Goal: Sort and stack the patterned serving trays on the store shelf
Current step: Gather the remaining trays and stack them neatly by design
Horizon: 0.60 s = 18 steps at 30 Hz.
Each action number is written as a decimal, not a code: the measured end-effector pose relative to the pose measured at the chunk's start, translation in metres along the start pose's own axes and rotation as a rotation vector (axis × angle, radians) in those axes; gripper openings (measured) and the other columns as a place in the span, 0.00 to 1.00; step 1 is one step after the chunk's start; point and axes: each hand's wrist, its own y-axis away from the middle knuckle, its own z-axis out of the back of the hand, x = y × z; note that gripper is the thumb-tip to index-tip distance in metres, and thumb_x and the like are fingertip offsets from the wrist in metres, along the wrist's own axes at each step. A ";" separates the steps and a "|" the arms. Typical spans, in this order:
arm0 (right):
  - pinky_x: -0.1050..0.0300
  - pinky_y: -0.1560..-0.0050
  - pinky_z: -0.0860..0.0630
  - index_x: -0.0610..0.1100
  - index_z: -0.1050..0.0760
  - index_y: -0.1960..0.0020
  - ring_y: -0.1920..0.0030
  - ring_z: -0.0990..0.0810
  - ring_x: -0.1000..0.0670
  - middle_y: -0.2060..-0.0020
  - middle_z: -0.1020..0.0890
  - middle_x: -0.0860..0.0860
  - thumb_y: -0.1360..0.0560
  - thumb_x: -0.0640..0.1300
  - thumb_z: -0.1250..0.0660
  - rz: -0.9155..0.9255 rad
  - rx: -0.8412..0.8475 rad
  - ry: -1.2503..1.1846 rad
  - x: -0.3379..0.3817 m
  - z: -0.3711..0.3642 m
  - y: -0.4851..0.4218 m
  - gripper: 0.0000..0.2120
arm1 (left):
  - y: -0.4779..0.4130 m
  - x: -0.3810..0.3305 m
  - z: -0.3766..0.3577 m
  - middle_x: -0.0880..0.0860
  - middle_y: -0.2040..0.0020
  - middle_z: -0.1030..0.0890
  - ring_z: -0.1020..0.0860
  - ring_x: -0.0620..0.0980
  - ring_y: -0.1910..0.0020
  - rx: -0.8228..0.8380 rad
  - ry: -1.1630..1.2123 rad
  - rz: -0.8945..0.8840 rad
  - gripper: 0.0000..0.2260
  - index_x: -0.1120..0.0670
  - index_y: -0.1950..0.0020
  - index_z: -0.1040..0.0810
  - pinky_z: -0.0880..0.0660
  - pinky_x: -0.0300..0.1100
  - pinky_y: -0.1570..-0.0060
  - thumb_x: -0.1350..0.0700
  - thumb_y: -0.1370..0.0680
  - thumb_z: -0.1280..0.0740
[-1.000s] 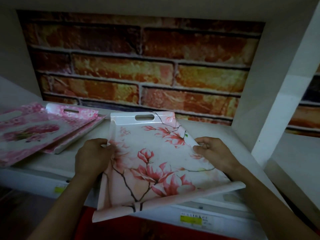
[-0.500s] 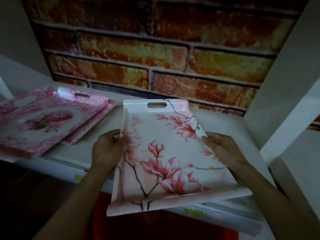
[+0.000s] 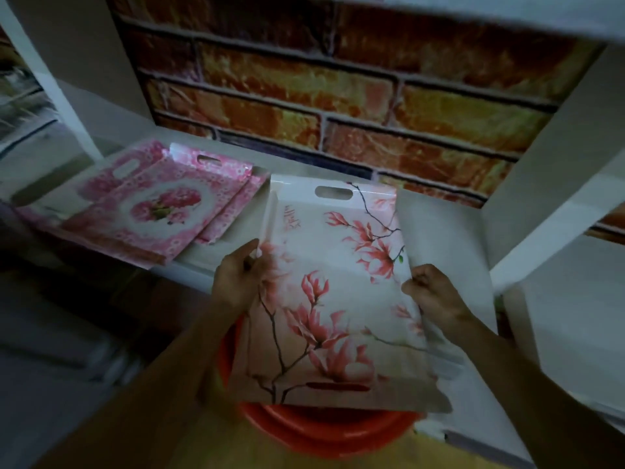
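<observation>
While still gripped, tray nearer.

Bare white shelf lies open to the right of the magnolia tray, as far as the white upright; on the left the stack of pink trays fills the board, leaving a narrow strip beside the magnolia tray; the brick-pattern back panel closes the rear; a red basin sits under the tray's near end.
</observation>
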 end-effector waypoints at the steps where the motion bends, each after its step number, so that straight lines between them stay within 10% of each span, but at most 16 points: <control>1: 0.52 0.62 0.23 0.41 0.27 0.51 0.57 0.23 0.46 0.55 0.22 0.43 0.24 0.39 0.35 -0.012 0.015 -0.021 0.005 0.003 0.013 0.02 | 0.012 -0.010 0.009 0.54 0.59 0.15 0.16 0.51 0.57 0.003 0.001 -0.012 0.22 0.45 0.40 0.22 0.19 0.51 0.52 0.35 0.28 0.34; 5: 0.50 0.56 0.24 0.45 0.27 0.52 0.57 0.22 0.48 0.57 0.21 0.47 0.23 0.42 0.36 -0.041 0.090 0.033 0.024 0.010 0.055 0.01 | 0.059 -0.046 0.038 0.45 0.66 0.17 0.19 0.41 0.65 -0.014 0.054 -0.036 0.15 0.41 0.49 0.21 0.22 0.37 0.64 0.34 0.28 0.34; 18: 0.60 0.69 0.37 0.45 0.30 0.55 0.67 0.27 0.52 0.69 0.27 0.55 0.24 0.51 0.34 -0.036 0.049 0.148 0.105 0.051 0.185 0.10 | 0.188 -0.151 0.131 0.56 0.61 0.17 0.22 0.40 0.67 -0.084 0.079 0.142 0.06 0.47 0.46 0.19 0.24 0.37 0.67 0.53 0.21 0.32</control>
